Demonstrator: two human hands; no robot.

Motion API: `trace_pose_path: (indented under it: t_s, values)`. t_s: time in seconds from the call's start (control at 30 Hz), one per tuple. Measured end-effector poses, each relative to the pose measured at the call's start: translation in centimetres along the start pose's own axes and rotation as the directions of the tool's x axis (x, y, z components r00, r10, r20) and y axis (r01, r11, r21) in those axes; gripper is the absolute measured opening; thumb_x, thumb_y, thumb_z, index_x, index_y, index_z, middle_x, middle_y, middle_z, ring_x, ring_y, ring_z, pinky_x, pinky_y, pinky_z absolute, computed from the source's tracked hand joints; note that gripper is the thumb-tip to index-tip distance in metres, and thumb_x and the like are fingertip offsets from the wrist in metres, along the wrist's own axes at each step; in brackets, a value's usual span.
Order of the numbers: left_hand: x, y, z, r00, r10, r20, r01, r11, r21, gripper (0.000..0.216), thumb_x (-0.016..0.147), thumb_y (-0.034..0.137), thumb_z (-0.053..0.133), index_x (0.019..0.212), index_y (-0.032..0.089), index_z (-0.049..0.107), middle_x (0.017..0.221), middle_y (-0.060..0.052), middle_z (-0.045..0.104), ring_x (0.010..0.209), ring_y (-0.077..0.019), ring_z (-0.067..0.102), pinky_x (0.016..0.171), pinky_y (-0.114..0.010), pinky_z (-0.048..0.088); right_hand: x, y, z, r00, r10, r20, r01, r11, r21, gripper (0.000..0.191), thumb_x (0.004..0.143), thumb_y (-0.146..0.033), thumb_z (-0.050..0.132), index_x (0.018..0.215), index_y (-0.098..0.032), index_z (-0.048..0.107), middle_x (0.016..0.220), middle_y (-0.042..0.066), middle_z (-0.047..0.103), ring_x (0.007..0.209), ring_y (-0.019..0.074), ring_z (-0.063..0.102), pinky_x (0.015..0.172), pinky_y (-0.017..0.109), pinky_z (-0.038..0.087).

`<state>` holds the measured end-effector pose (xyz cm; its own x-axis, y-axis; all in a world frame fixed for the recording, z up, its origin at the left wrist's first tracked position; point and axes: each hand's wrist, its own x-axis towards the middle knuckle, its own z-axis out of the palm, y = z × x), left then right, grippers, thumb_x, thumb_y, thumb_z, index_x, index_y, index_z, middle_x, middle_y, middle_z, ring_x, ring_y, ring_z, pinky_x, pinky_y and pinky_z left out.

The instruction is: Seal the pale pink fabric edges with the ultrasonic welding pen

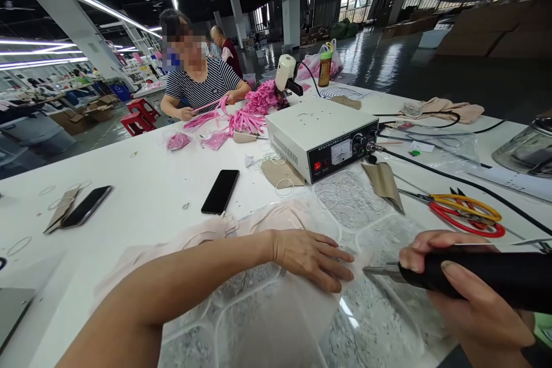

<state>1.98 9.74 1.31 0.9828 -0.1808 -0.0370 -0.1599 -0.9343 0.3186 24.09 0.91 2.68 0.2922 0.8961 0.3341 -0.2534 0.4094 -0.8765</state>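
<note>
Pale fabric (293,313): spread at the lower centre of the frame, over a marble-patterned mat (379,328); sheer, so probably very light, limp and quick to wrinkle.
Where to hold: best pressed flat near its edge, since a pinch would likely bunch it; the glossy mat may let it slide.
Left hand (310,256): palm down on the fabric, fingers slightly apart and holding nothing.
Right hand (478,305): at the lower right, fingers clamped around the black-handled tool (513,276).
Tool: rigid, likely moderately heavy; the thick handle suits a full grip. Its metal tip (383,270) points at the left hand's fingertips, close by.
Cable (461,175): crosses the right side from the control box (323,132) and could drag.
Scissors (474,219): just beyond the right hand.
Phone (221,191): centre of the desk (150,172), near the fabric's far edge.
</note>
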Motion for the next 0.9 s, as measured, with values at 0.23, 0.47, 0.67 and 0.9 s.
trace_pose_path:
  t_s: [0.23, 0.47, 0.67, 0.9]
  values:
    - [-0.2, -0.3, 0.6, 0.998, 0.019, -0.06, -0.021, 0.999, -0.028, 0.025, 0.094, 0.019, 0.044, 0.097, 0.027, 0.068, 0.138, 0.003, 0.051, 0.14, -0.014, 0.024, 0.116, -0.028, 0.021, 0.3, -0.1, -0.7, 0.999, 0.02, 0.047, -0.02, 1.0, -0.007, 0.011, 0.07, -0.025, 0.069, 0.079, -0.021, 0.065, 0.066, 0.003, 0.059, 0.051, 0.0181, 0.055, 0.047, 0.035, 0.052]
    - [-0.2, -0.4, 1.0, 0.995, 0.044, -0.094, -0.039, 0.998, 0.049, 0.02, 0.092, 0.022, 0.049, 0.097, 0.027, 0.068, 0.135, 0.001, 0.054, 0.137, -0.017, 0.033, 0.115, -0.028, 0.025, 0.4, -0.3, 0.1, 0.999, 0.027, -0.041, -0.028, 0.999, -0.021, 0.013, 0.061, -0.025, 0.072, 0.072, -0.021, 0.065, 0.063, 0.002, 0.058, 0.045, 0.0172, 0.052, 0.042, 0.033, 0.048]
    - [-0.2, -0.6, 1.4, 0.992, 0.082, -0.091, -0.071, 0.99, 0.119, 0.028, 0.096, 0.026, 0.041, 0.101, 0.025, 0.068, 0.138, -0.001, 0.051, 0.137, -0.0199, 0.034, 0.115, -0.03, 0.026, 0.5, -0.1, -0.2, 0.999, 0.048, 0.009, -0.048, 0.999, -0.019, 0.011, 0.065, -0.02, 0.067, 0.076, -0.02, 0.064, 0.069, 0.003, 0.058, 0.049, 0.0163, 0.053, 0.045, 0.032, 0.048]
    - [-0.1, -0.4, 0.9, 0.998, 0.065, -0.006, -0.064, 0.986, 0.152, 0.03, 0.097, 0.026, 0.038, 0.105, 0.024, 0.067, 0.141, -0.001, 0.049, 0.138, -0.0199, 0.032, 0.116, -0.028, 0.024, 0.3, 0.2, -0.6, 0.997, 0.083, -0.001, -0.083, 0.997, -0.006, 0.013, 0.063, -0.02, 0.066, 0.075, -0.02, 0.063, 0.068, 0.003, 0.058, 0.049, 0.0174, 0.054, 0.045, 0.033, 0.047]
